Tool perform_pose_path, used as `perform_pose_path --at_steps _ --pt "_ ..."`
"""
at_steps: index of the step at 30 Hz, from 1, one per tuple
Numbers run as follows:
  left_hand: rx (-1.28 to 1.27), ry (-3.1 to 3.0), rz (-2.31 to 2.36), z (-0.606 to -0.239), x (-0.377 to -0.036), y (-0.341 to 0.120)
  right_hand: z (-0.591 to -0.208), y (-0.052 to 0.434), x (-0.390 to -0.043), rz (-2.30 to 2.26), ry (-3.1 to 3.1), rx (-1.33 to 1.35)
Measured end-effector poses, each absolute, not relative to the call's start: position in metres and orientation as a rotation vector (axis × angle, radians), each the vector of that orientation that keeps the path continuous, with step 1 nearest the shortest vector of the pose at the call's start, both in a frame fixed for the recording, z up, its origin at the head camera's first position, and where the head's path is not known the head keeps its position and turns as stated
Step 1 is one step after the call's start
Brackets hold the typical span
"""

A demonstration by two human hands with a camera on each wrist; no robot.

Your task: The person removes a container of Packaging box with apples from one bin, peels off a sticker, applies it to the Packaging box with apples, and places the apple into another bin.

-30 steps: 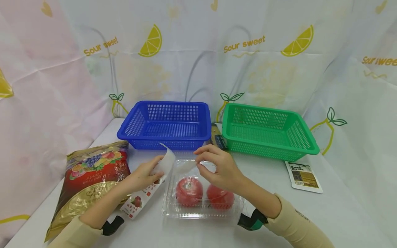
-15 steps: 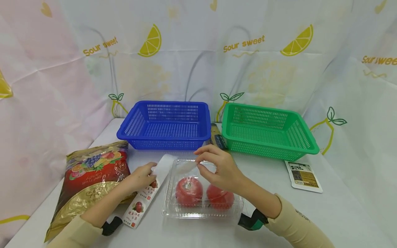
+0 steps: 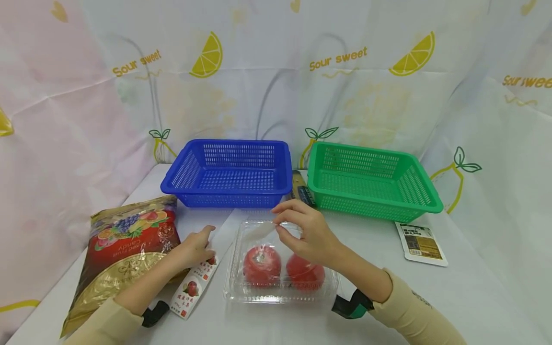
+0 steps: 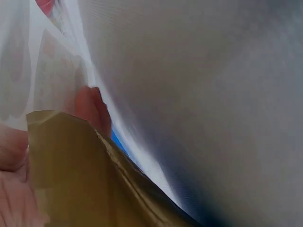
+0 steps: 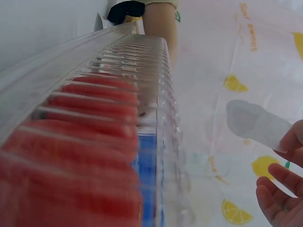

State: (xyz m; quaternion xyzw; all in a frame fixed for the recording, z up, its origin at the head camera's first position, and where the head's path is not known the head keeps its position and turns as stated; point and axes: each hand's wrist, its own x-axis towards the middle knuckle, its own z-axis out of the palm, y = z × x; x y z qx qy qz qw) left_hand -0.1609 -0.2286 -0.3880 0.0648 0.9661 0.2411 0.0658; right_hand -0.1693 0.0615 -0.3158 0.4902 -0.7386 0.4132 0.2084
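Note:
My right hand [image 3: 308, 235] pinches a translucent sticker [image 5: 255, 124] between thumb and index finger, above the far part of a clear plastic box [image 3: 280, 297]. Inside the closed box sit two red, apple-like fruits [image 3: 261, 268]. To its left, a white strip of printed stickers [image 3: 190, 293] lies flat on the table, showing red fruit pictures and lettering. Over the strip's middle is my left hand [image 3: 193, 249], its index finger stretched forward and nothing gripped. The left wrist view has the gold edge of a candy bag [image 4: 75, 165] partly hiding that hand.
A large red and gold candy bag [image 3: 129, 249] lies beneath my left forearm. Behind the box stand a blue basket [image 3: 233, 200] and a green basket [image 3: 371, 205]. Between them is a tan and black package [image 3: 304, 191]. A flat white packet [image 3: 422, 244] lies at the right.
My left hand has lowered the sticker strip, whose raised, curling far end now lies flat on the table, and has loosened from it. My right hand stays nearly still with the sticker.

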Motion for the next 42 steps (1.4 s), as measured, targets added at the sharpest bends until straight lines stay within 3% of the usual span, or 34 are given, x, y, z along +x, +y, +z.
perform_pose_path --at_steps 12,26,33,42 --pt "0.109 2.965 0.428 -0.388 -0.154 -0.228 -0.320 0.065 -0.172 1.166 -2.091 1.318" --pt "0.214 2.961 0.368 -0.380 -0.143 -0.225 -0.323 0.071 -0.179 1.091 -2.056 1.300" --pt "0.240 2.873 0.612 -0.353 -0.139 -0.214 -0.325 0.073 -0.188 1.051 -2.032 1.281" --pt "0.451 2.973 0.848 -0.327 -0.144 -0.195 -0.329 0.076 -0.203 1.008 -2.089 1.214"
